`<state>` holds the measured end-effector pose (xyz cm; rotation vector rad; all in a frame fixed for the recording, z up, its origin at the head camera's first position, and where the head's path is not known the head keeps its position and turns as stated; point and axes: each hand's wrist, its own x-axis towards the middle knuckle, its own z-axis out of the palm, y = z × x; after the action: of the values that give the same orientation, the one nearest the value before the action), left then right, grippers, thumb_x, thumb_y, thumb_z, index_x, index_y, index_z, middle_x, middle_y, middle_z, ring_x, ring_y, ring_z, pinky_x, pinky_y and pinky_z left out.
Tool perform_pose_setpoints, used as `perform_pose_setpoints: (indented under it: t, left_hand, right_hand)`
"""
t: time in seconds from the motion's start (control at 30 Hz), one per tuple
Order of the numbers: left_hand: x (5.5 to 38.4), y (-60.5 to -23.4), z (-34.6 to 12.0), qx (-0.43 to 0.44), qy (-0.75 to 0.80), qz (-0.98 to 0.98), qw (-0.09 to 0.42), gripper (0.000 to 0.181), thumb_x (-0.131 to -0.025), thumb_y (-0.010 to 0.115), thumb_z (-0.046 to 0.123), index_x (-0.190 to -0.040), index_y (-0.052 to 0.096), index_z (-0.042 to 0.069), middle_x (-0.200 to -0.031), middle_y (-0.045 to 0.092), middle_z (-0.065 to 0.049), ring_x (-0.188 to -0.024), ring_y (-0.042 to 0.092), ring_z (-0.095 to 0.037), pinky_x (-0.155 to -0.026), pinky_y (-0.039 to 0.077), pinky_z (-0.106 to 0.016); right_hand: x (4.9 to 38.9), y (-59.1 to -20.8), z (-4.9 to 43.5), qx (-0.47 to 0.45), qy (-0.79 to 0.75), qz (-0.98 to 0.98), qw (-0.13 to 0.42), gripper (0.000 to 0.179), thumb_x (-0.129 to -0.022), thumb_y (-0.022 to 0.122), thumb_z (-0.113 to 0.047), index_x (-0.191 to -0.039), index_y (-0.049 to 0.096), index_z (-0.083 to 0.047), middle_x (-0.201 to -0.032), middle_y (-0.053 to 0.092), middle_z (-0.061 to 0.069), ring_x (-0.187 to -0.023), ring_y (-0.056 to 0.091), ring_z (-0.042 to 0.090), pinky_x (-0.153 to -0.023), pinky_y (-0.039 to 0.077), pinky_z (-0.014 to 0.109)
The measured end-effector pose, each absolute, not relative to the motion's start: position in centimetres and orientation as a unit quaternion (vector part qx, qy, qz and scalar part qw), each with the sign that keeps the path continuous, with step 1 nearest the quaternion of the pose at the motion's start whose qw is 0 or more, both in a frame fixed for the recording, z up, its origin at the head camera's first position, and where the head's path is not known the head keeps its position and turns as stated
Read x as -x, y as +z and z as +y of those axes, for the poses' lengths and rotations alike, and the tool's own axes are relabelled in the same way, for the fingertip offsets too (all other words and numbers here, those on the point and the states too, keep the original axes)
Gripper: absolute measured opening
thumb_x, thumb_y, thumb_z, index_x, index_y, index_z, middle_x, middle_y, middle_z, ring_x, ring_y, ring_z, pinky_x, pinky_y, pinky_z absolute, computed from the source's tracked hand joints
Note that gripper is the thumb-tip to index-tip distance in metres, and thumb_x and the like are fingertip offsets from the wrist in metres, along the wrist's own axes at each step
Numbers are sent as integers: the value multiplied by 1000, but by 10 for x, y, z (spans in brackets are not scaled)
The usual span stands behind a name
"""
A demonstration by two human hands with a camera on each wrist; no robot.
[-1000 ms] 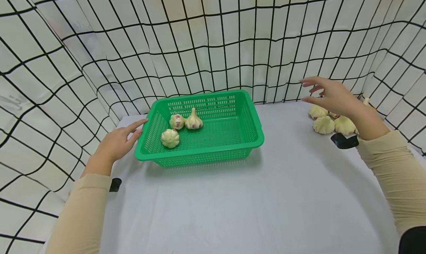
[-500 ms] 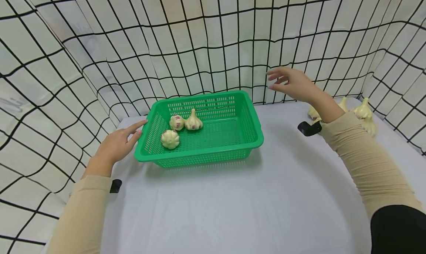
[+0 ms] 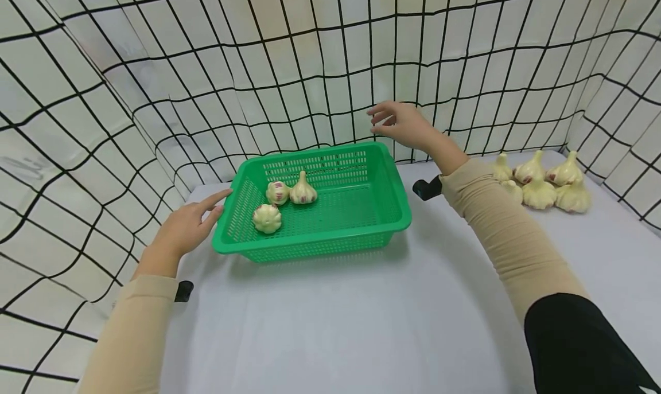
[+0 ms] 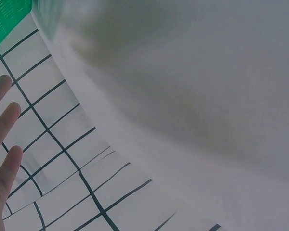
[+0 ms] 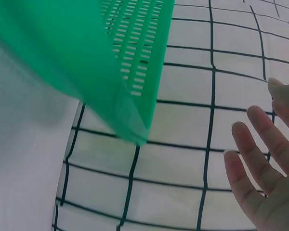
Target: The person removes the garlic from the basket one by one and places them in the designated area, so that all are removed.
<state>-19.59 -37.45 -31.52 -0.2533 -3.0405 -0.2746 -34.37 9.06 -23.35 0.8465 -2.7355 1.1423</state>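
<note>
Sleeves: beige; the left sleeve (image 3: 139, 336) comes in from the lower left, the right sleeve (image 3: 508, 245) from the lower right, over the worktop (image 3: 320, 325).
Left grip (image 3: 183, 230): fingers extended and loosely spread, wrapped around nothing; the fingertips rest at the left rim of the basket.
Green basket (image 3: 320, 245): upright on the worktop, near its back edge; most of its right half shows bare floor.
Bulbs inside: three, all towards the left; one garlic bulb (image 3: 267, 218) nearest the front, then a purple-marked bulb (image 3: 277, 192) close against an upright long-necked bulb (image 3: 303, 192). Probably the share left to handle.
Right grip (image 3: 408, 129): fingers slightly bent, a clear gap between thumb and fingers, no bulb in it; it hangs by the basket's back right corner, apart from the rim in the right wrist view.
Bulbs outside: six in a close garlic group (image 3: 539, 194) at the far right of the worktop, the leftmost partly behind the sleeve. Probably the share already dealt with.
Progress: judged from this split, past halfway, with no bulb being carried.
Black net (image 3: 370, 21): behind everything, before a pale backing.
</note>
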Motion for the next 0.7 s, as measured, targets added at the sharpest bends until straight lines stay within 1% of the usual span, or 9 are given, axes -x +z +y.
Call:
perform_pose_setpoints:
  t: [0.13,0.3,0.53,0.7]
  left_hand:
    - [195,-316,-373,80,-95,-991,43,59,-111,26,50,-162,33,20,-139,53,-36,-126,48,-59,-96,41,-75]
    - [193,-315,-375,74,-96,-991,48,58,-112,25,50,-162,33,21,-141,52,-36,-127,48,-59,-97,40,-75]
    - [193,-314,-378,75,-93,-992,46,58,-112,26,49,-162,33,21,-139,53,-36,-126,49,-59,-96,41,-75]
    - [193,-315,-373,78,-95,-991,51,57,-112,26,49,-161,35,21,-139,55,-34,-126,50,-57,-97,42,-74]
  right_hand:
    - [350,-235,69,-286,375,-881,32,43,-104,63,-18,-145,55,-7,-137,61,15,-128,56,32,-104,47,49]
    - [356,-238,36,-301,393,-868,26,41,-104,63,-18,-143,57,-7,-135,63,13,-126,58,29,-102,49,46]
    - [360,-256,-3,-347,403,-847,-12,37,-105,61,-12,-141,58,-4,-131,65,17,-121,62,30,-98,52,42]
    - [359,-268,-20,-350,386,-852,-49,40,-104,63,-14,-143,57,-7,-136,61,17,-125,59,31,-100,50,40]
